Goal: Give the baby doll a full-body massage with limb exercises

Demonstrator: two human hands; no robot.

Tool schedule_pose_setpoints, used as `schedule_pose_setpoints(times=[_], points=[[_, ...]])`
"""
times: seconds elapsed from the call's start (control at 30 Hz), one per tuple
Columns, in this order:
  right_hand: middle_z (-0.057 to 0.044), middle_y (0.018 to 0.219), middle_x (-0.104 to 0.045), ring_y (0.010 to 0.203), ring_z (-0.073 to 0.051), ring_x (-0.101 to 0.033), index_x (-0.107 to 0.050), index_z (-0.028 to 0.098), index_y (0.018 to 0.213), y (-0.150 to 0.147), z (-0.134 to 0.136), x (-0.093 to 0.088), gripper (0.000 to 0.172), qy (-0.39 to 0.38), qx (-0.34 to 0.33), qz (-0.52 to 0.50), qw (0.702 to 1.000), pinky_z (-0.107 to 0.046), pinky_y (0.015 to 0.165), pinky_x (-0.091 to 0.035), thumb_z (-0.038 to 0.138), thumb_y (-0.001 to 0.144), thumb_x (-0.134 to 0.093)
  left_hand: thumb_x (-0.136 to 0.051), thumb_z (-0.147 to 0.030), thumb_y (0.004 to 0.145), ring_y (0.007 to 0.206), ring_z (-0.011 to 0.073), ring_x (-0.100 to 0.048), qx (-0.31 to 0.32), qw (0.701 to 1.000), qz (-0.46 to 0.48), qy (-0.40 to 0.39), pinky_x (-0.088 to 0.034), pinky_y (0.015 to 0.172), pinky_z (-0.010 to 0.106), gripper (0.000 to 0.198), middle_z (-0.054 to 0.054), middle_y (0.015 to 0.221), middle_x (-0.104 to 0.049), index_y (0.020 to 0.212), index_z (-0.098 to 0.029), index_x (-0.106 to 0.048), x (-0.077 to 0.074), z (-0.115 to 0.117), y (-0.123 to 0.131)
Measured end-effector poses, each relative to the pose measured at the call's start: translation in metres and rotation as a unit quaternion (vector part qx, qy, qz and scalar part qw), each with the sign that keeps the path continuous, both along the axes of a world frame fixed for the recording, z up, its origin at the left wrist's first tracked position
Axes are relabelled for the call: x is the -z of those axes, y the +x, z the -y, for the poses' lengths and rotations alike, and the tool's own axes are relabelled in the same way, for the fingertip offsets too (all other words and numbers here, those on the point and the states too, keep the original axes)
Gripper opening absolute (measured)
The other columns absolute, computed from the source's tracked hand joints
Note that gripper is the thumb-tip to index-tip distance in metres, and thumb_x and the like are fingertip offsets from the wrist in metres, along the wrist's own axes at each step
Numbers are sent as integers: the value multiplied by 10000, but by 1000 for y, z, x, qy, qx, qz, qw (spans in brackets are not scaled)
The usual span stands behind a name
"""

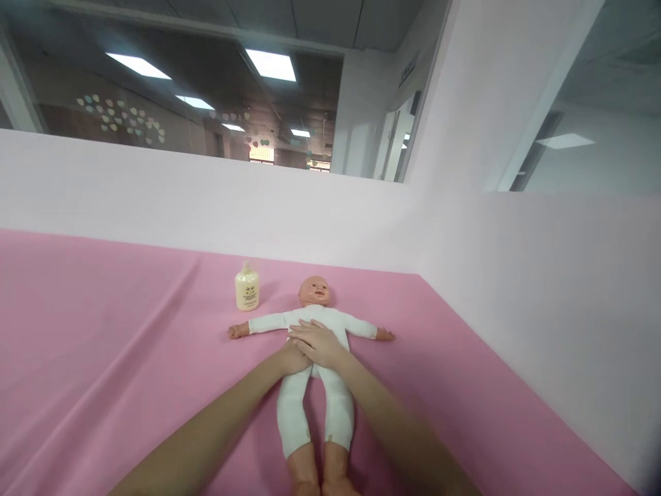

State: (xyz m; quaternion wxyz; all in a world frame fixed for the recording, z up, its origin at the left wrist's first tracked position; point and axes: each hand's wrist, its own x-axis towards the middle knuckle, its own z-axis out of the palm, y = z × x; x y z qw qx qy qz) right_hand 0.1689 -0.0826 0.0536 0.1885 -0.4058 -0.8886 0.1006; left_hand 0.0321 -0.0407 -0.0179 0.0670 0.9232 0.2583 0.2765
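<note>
A baby doll with a white cloth body lies face up on a pink sheet, its arms spread and its legs towards me. My left hand rests on the doll's belly, partly covered by the other hand. Across it lies my right hand, open, its fingers stretched out over the left hand and the doll's torso. Neither hand is wrapped round anything. Up and to the left of the doll's outstretched arm stands a cream-coloured pump bottle with dark print.
Behind the sheet rises a white wall with a wide window above it. Another wall runs along the right side. Folds cross the sheet on the left.
</note>
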Motion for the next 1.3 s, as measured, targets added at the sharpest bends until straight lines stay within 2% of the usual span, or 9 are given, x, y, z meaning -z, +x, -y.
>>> schedule_pose_setpoints(times=[0.17,0.37,0.6,0.7,0.83,0.93,1.07,1.2,1.3], points=[[-21,1466,-575,1453,-212,-417,-654,269,1324,4,-22,9,417,5,71,-45,996,-447,1226,-267,387,1048,-365,-482,-168,865,1121,245,-650,16,995,61,-81,-508,1018,408,369,103,1244,-706,1170,-173,-690,-14,2,-1],[-23,1559,-468,1510,-232,-309,-573,254,1411,16,-26,12,467,9,154,-36,987,-474,1234,-239,371,1057,-291,-471,-160,871,1071,227,-656,34,992,87,-87,-469,1065,415,286,70,1076,-757,914,-199,-751,-27,-1,-2],[-195,1640,-264,1504,-436,-247,-327,151,1568,9,8,24,623,-12,349,-9,937,-649,1144,-288,441,1018,-345,-363,-240,969,1418,241,-455,-108,986,92,-85,-324,1213,485,434,45,1452,-589,1229,-218,-709,-23,2,-5],[-215,1655,-193,1525,-473,-140,-276,108,1583,-6,22,30,684,-29,325,10,945,-712,1169,-140,432,992,-392,-324,-252,979,1443,225,-429,-135,979,110,-105,-331,1218,470,497,53,1483,-558,1385,-197,-604,-20,-3,-5],[-171,1662,-197,1556,-346,-139,-258,88,1583,-10,16,22,692,-29,178,36,983,-598,1237,-98,389,977,-403,-271,-274,991,1459,213,-407,-160,973,111,-120,-318,1227,446,531,82,1523,-510,1414,-149,-566,-16,-16,-16],[-99,1648,-289,1556,-269,-173,-309,156,1571,5,-3,14,625,-45,164,18,985,-524,1252,-123,433,1011,-336,-274,-331,1004,1444,217,-430,-214,964,90,-129,-319,1224,417,545,106,1529,-500,1433,-118,-534,-14,-25,-29],[-120,1642,-304,1532,-299,-232,-313,179,1567,39,-24,17,626,-52,276,-25,960,-525,1227,-181,465,1012,-361,-276,-347,1011,1386,234,-498,-261,959,44,-103,-349,1199,410,534,116,1468,-567,1396,-116,-565,-16,-29,-40],[-181,1458,-542,1429,-317,-397,-549,129,1387,87,-27,27,494,-2,355,-1,935,-508,1201,-216,384,1020,-337,-336,-411,1001,1405,300,-460,-343,936,-6,-72,-317,1190,480,510,118,1451,-582,1364,-163,-594,-18,-29,-47],[-204,1352,-612,1446,-367,-350,-619,104,1286,116,-25,30,463,50,422,25,905,-571,1197,-159,360,1014,-345,-362,-455,990,1433,339,-403,-389,919,-33,-62,-272,1190,511,516,115,1470,-562,1364,-186,-594,-19,-30,-55]])
